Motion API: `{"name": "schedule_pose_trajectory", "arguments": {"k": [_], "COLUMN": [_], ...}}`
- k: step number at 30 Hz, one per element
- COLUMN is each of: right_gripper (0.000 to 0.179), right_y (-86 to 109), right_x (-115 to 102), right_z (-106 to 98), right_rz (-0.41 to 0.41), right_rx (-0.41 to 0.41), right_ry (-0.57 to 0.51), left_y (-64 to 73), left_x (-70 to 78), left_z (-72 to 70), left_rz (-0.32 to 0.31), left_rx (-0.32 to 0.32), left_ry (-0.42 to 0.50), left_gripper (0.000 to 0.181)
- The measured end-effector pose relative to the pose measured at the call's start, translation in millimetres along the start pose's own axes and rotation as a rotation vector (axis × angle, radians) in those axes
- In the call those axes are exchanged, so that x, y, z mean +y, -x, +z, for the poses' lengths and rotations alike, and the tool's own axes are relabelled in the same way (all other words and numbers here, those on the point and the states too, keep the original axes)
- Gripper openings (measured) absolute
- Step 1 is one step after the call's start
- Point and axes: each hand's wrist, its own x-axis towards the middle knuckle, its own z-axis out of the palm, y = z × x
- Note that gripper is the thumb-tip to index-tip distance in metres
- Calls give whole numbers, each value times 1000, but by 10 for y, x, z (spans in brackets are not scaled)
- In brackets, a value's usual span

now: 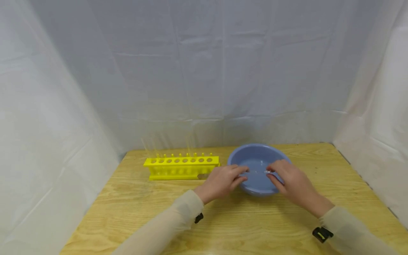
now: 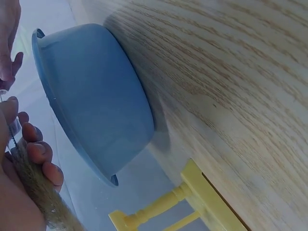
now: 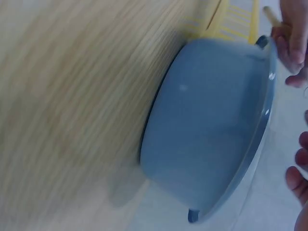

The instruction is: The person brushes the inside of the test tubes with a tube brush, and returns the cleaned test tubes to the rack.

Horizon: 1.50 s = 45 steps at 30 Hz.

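Note:
Over a blue plastic basin (image 1: pixel 255 153), both hands face each other at rim height. My left hand (image 1: pixel 221 181) grips a clear glass test tube (image 2: pixel 14 129), its fingers curled round it. Tan bristles of a test tube brush (image 2: pixel 37 188) show inside the tube, running past the little finger towards the rack, with a thin wire towards the tube's mouth. My right hand (image 1: pixel 291 181) pinches the shiny wire end of the brush between thumb and fingers at the right side of the basin. In the right wrist view, that hand is mostly cut off.
A yellow test tube rack (image 1: pixel 181 161) stands left of the basin, behind the left hand. Clear test tubes (image 1: pixel 154 145) rise from its back. The wooden table (image 1: pixel 223 226) ends at white sheeting (image 1: pixel 204 88) behind and on both sides.

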Motion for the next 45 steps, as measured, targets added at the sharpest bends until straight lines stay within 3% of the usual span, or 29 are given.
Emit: {"name": "schedule_pose_trajectory", "arguments": {"k": [5, 11, 16, 20, 25, 27, 30, 33, 40, 45], "right_gripper": [33, 30, 31, 31, 14, 17, 26, 24, 32, 34], "right_y": [-31, -52, -36, -29, -27, -24, -17, -8, -69, -127], "right_x": [20, 37, 35, 0, -49, -69, -107, -128, -92, -53], "right_z": [-37, -86, -103, -97, -87, -87, -99, -118, -160, -161], "right_rz": [-177, -298, -351, -310, -134, -39, 145, 340, 823, 1051], "right_rx": [68, 76, 49, 26, -12, -39, -102, -173, -316, -393], "right_ry": [54, 82, 117, 81, -113, -222, -420, -605, -943, -1115], "left_y": [-7, -7, -3, 2, 7, 9, 13, 14, -3, -13], "left_x": [4, 7, 6, 7, 6, 4, 1, 2, 34, 47], "left_z": [10, 19, 31, 25, 15, 15, 14, 19, 22, 30], "left_rz": [18, 22, 50, 62, 80, 90, 104, 118, 151, 177], "left_rx": [-7, -9, -6, -5, 15, 26, 41, 56, 111, 153], "left_ry": [5, 2, 15, 20, -2, -17, -41, -63, -128, -172], "left_gripper": [32, 31, 29, 29, 29, 29, 30, 30, 29, 28]}}
